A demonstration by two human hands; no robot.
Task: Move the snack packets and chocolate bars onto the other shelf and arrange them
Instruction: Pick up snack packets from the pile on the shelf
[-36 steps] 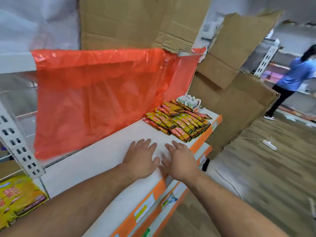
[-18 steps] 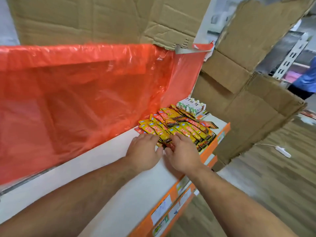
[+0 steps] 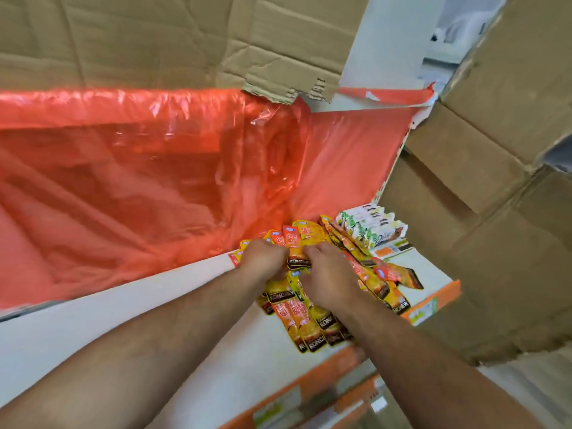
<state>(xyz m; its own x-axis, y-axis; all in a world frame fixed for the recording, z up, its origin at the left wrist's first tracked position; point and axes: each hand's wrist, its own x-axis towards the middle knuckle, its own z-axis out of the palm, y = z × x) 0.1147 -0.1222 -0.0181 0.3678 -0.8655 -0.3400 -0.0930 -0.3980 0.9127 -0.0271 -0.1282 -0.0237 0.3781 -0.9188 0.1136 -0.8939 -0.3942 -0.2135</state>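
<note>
The grip of the left hand [image 3: 264,257] is closed on the far end of the snack packets [image 3: 305,320], with the fingers curled down into the heap. The grip of the right hand [image 3: 328,274], just beside it, is likewise curled over the packets, and one brown-ended packet is pinched up between the two. The rest of the heap is fanned out loosely beneath and nearer than both grips on the white shelf [image 3: 185,320], some ends reaching the orange price strip [image 3: 430,305]. Beyond the right grip the chocolate bars [image 3: 368,227] are stacked in a short row, touched by neither hand. Behind the grips an orange plastic sheet [image 3: 139,181] is hung.

A gathering step is judged to be in hand. The glossy wrappers are likely to slide, so the fan should be drawn together and squared from both sides before anything is raised. The stragglers right of the right grip should be pulled in first, and the bundle should be lifted flat with the fingers tucked underneath.
</note>
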